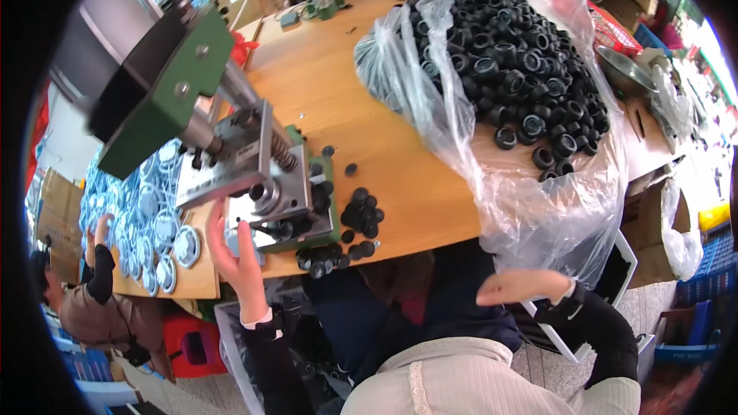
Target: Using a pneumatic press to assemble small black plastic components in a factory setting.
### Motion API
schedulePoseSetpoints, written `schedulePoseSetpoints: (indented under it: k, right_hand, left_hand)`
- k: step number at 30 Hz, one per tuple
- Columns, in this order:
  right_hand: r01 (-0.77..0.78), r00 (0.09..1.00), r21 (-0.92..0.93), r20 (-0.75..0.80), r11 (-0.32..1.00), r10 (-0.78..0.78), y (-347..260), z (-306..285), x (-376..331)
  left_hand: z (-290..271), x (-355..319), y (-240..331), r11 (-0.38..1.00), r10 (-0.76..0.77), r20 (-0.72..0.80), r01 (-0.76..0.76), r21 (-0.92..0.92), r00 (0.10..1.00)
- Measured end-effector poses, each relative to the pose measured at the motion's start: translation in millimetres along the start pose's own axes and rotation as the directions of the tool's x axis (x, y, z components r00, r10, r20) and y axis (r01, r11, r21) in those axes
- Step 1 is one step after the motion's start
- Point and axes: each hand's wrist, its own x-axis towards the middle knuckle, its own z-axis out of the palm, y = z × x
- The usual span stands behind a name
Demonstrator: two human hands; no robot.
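Observation:
My left hand is raised at the base of a small metal press with a green frame, its fingers touching a small pale part at the press's front edge. My right hand hovers below the table edge, flat and with nothing in it, just under a hanging clear plastic bag. That bag lies open on the wooden table and holds a big heap of black rubber rings. A small cluster of black round parts lies beside the press, with more at the table's front edge.
A stack of white and blue round pieces lies left of the press. Another person sits at lower left, reaching toward them. Cardboard boxes, a metal bowl and a red basket stand at the right. A red stool is below.

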Motion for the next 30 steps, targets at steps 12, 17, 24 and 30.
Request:
schedulePoseSetpoints:
  k: [12,17,24,30]
  right_hand:
    - [-0.429,0.446,-0.298,-0.891,0.853,-0.087,56,-200,71]
    - [-0.312,0.539,-0.267,-0.840,0.912,-0.062,50,-218,50]
    - [0.670,0.571,0.372,-0.811,0.643,-0.125,-51,-132,-2]
    - [0.764,0.557,0.160,-0.653,0.625,-0.513,-168,-62,94]
  left_hand:
    - [53,36,-7,0.982,-0.139,-0.158,0.157,0.107,0.978]
    - [52,18,7,0.980,-0.161,-0.075,0.169,0.107,0.984]
    - [-19,-79,-11,0.983,-0.168,-0.265,0.183,0.032,0.950]
    - [-108,-230,-70,0.496,-0.867,-0.186,0.765,-0.410,0.463]
